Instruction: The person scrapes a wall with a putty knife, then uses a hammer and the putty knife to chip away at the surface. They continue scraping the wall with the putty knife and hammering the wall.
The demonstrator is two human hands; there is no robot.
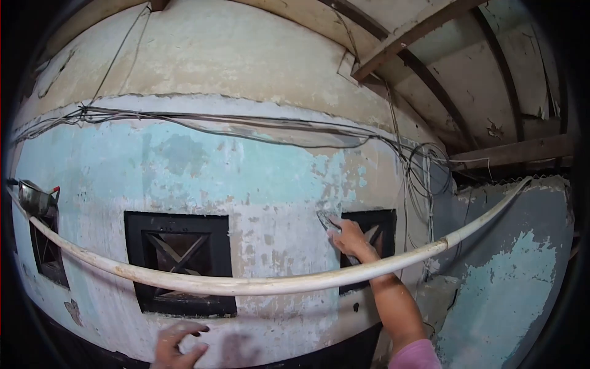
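Observation:
My right hand (350, 238) is raised to the wall (283, 237), its fingers closed around a scraper (324, 220). The scraper's thin grey blade lies at the patchy paint, just left of a dark-framed vent opening (384, 218). Its handle is mostly hidden in my grip. Low in the view, my left hand (174, 349) is held up with curled fingers apart and nothing visible between them. A shadow falls on the wall beside it. Flaking turquoise paint covers the upper band, with whitish, pitted paint below.
A long pale pole (246, 286) crosses in front of the wall, passing over my right forearm. Dark cables (246, 123) run along the wall above. Another vent (181, 246) is left of centre. A metal pot (35, 198) is at far left. Wooden beams (424, 31) cross overhead.

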